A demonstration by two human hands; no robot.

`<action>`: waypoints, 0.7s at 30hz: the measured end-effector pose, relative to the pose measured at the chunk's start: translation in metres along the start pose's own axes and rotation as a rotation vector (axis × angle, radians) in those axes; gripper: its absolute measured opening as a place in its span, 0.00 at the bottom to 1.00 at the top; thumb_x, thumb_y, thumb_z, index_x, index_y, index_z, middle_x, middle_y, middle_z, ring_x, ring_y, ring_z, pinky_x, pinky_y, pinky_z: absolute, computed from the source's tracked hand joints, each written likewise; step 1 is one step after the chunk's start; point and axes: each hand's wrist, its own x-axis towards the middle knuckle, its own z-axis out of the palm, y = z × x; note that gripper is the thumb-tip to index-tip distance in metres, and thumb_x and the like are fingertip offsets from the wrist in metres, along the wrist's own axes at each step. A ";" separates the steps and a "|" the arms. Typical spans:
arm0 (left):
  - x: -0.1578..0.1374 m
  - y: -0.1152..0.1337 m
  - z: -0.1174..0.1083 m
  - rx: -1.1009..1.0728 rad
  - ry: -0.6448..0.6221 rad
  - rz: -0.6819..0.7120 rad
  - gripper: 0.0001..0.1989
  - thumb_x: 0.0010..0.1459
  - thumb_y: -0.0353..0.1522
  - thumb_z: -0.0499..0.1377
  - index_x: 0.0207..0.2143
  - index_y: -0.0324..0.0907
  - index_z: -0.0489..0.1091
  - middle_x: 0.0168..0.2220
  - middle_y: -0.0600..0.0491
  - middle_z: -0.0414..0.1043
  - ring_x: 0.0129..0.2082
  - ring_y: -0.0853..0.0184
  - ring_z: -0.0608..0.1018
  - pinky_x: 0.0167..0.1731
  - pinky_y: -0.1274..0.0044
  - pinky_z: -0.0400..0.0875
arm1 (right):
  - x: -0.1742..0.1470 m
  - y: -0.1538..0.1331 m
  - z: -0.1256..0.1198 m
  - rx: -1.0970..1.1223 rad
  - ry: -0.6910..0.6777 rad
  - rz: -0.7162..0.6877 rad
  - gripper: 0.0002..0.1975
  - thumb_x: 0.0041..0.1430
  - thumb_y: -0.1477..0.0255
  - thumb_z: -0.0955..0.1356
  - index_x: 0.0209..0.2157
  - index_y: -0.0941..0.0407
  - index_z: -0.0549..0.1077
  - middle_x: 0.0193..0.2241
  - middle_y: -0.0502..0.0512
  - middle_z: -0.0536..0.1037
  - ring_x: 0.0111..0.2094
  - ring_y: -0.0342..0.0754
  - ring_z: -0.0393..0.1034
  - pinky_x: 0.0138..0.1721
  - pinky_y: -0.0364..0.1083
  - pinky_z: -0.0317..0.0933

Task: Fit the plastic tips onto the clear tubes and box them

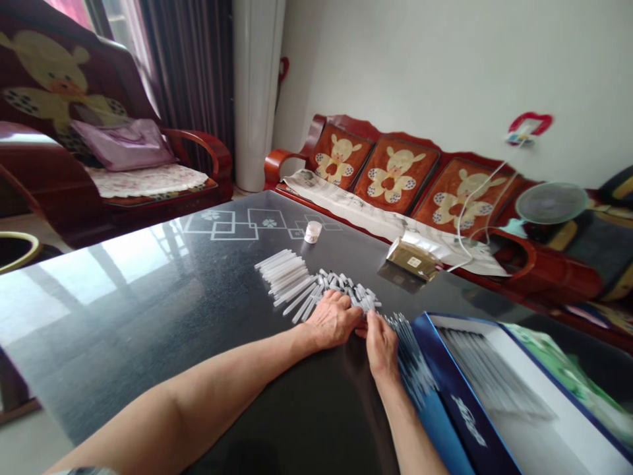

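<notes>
Daylight admitted through window (117,26) beyond table (212,297), leftward; pale glare reflected on table's left end; slim rods (414,363) toward table's right blurred; outer edges stretched.

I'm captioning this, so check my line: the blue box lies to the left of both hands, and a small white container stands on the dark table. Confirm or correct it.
Wrong side: in the head view, the blue box lies right of the left hand and right hand. The container does stand on the table.
</notes>
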 end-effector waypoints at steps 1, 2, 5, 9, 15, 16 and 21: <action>0.000 0.000 0.001 -0.004 -0.005 0.002 0.12 0.65 0.35 0.48 0.37 0.43 0.70 0.31 0.51 0.65 0.33 0.64 0.65 0.40 0.70 0.59 | 0.000 0.000 0.000 0.002 -0.005 -0.011 0.22 0.52 0.50 0.66 0.28 0.56 0.76 0.24 0.55 0.80 0.24 0.51 0.74 0.28 0.48 0.68; 0.000 0.000 0.001 -0.009 -0.010 0.003 0.12 0.65 0.35 0.48 0.37 0.43 0.70 0.31 0.51 0.65 0.33 0.64 0.65 0.40 0.70 0.59 | 0.000 0.000 -0.001 0.002 -0.012 -0.017 0.22 0.51 0.50 0.67 0.28 0.57 0.76 0.24 0.55 0.80 0.25 0.51 0.74 0.28 0.48 0.69; 0.000 0.000 -0.001 -0.023 -0.021 0.007 0.12 0.64 0.35 0.48 0.35 0.42 0.70 0.30 0.51 0.65 0.33 0.64 0.66 0.40 0.70 0.60 | -0.001 0.001 -0.001 0.010 -0.021 -0.009 0.22 0.50 0.50 0.68 0.28 0.57 0.77 0.24 0.55 0.80 0.26 0.52 0.75 0.29 0.49 0.70; 0.000 0.003 -0.011 -0.070 0.126 0.025 0.12 0.64 0.34 0.48 0.42 0.43 0.71 0.36 0.48 0.68 0.37 0.62 0.68 0.43 0.68 0.62 | -0.001 0.005 0.001 0.124 0.038 0.057 0.22 0.51 0.51 0.68 0.28 0.57 0.77 0.23 0.54 0.79 0.25 0.50 0.74 0.30 0.48 0.70; 0.001 0.008 -0.008 -0.445 0.257 -0.225 0.16 0.64 0.39 0.50 0.32 0.40 0.73 0.30 0.50 0.71 0.31 0.67 0.72 0.34 0.75 0.66 | 0.001 0.006 0.002 0.396 0.189 0.132 0.23 0.52 0.50 0.66 0.32 0.58 0.75 0.32 0.57 0.81 0.29 0.49 0.75 0.26 0.45 0.69; 0.001 0.007 -0.006 -0.526 0.234 -0.325 0.18 0.63 0.40 0.51 0.29 0.40 0.73 0.26 0.52 0.70 0.28 0.68 0.72 0.31 0.76 0.65 | 0.000 0.006 0.002 0.373 0.175 0.117 0.23 0.53 0.50 0.66 0.32 0.58 0.75 0.32 0.57 0.81 0.29 0.49 0.75 0.26 0.45 0.69; 0.009 0.000 0.003 -1.104 0.259 -0.664 0.22 0.57 0.49 0.55 0.24 0.39 0.70 0.20 0.56 0.69 0.22 0.70 0.72 0.26 0.79 0.65 | -0.009 -0.005 0.003 0.161 0.022 -0.020 0.22 0.56 0.50 0.64 0.29 0.55 0.76 0.27 0.56 0.80 0.26 0.50 0.73 0.27 0.47 0.68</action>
